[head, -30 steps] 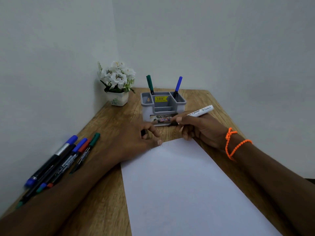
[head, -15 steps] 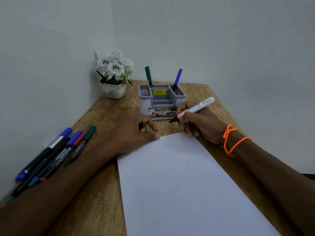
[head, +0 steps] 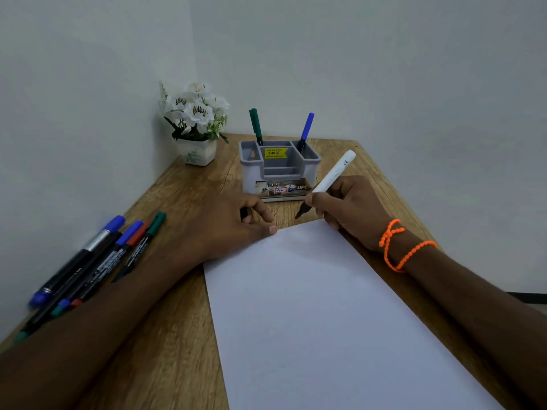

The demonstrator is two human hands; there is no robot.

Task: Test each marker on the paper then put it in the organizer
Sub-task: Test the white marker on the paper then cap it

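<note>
My right hand [head: 352,207] grips a white marker [head: 334,174], uncapped, its black tip pointing down-left just above the table beyond the far edge of the white paper [head: 325,315]. My left hand [head: 233,229] rests at the paper's far left corner and pinches a small black cap [head: 244,213] between its fingers. The grey organizer [head: 279,170] stands just behind both hands, with a green marker [head: 255,124] and a blue marker [head: 306,128] upright in its back compartments. Several more markers [head: 97,261] lie in a row at the left, beside my left forearm.
A white pot of white flowers [head: 196,125] stands in the far left corner of the wooden table [head: 177,335]. Walls close the table in on the left and behind. An orange cord bracelet [head: 396,247] is on my right wrist.
My right hand has tilted the white marker more upright and brought its tip down closer to the paper's far edge. My left hand has stayed at the paper's corner.
</note>
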